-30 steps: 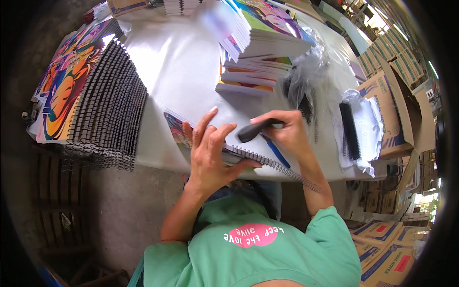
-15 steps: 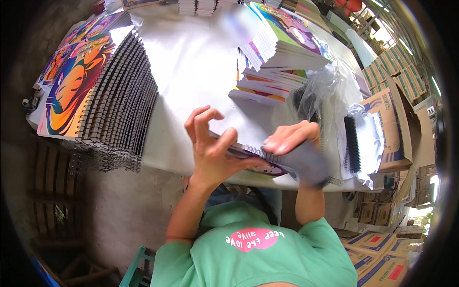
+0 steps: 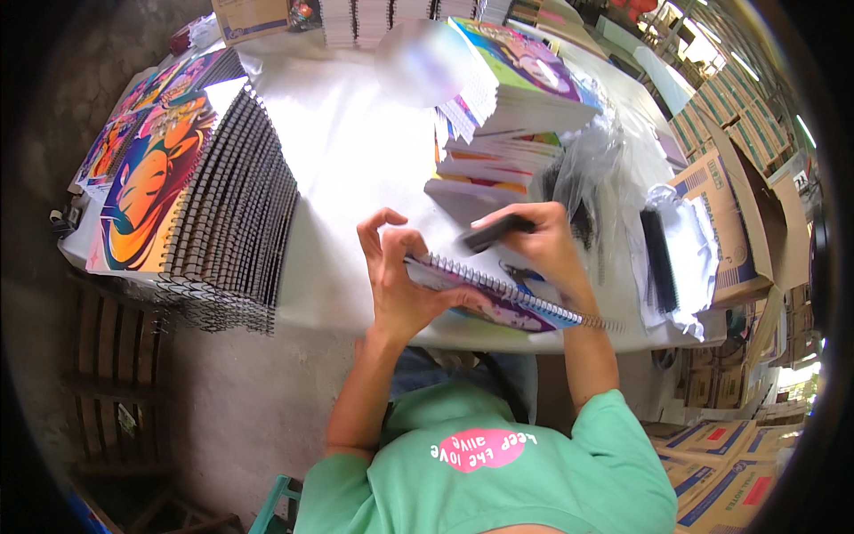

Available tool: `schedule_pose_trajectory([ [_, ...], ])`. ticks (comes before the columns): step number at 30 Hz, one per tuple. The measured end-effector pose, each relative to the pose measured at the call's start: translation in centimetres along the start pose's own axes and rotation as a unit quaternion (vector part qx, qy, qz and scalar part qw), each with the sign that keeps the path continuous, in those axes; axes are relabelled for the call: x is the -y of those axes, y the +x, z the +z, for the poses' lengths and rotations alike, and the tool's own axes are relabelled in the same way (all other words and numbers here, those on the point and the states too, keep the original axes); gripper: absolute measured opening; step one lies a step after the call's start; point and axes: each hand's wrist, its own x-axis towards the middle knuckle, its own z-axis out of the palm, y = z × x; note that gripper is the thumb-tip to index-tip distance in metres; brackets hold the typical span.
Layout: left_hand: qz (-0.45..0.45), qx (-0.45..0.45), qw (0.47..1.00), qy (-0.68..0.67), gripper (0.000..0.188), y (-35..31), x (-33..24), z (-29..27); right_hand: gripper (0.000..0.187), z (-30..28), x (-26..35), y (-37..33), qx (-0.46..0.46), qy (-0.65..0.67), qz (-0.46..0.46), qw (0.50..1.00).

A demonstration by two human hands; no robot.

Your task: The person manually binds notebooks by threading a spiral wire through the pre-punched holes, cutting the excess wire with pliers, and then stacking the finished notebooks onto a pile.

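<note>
Your left hand (image 3: 396, 289) is pinching a spiral notebook (image 3: 511, 313) between thumb and fingers; your right hand (image 3: 549, 245) is gripping a dark tool (image 3: 492, 235) just beyond the notebook's coil (image 3: 525, 293). Ahead of your hands, books (image 3: 544, 102) are standing stacked; to their left, coil-bound notebooks (image 3: 233, 196) are lying piled.

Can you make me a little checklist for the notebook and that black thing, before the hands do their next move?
1. Left hand holding the colourful, flat paper notebook: ok.
2. Right hand holding the black, elongated handheld tool: ok.
3. Dark, thin spiral coil running along the notebook's edge: ok.
4. Coil ending level with the notebook: not ok, it sticks out past the right end.
5. Every loop through its hole: cannot tell, too small.
6. Colourful, coil-bound stack of notebooks clear of both hands: ok, it stands apart on the left.
</note>
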Motion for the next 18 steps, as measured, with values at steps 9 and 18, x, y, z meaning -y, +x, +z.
schedule_pose_trajectory([
  [9,-0.214,0.014,0.95,-0.227,0.092,-0.8,1.1,0.7,0.019,2.0,1.1,1.7,0.085,-0.188,-0.155,0.966],
  [18,-0.172,0.021,0.95,-0.259,0.079,-1.2,1.8,0.6,0.021,1.3,-2.7,3.7,0.023,-0.141,-0.051,0.988],
])
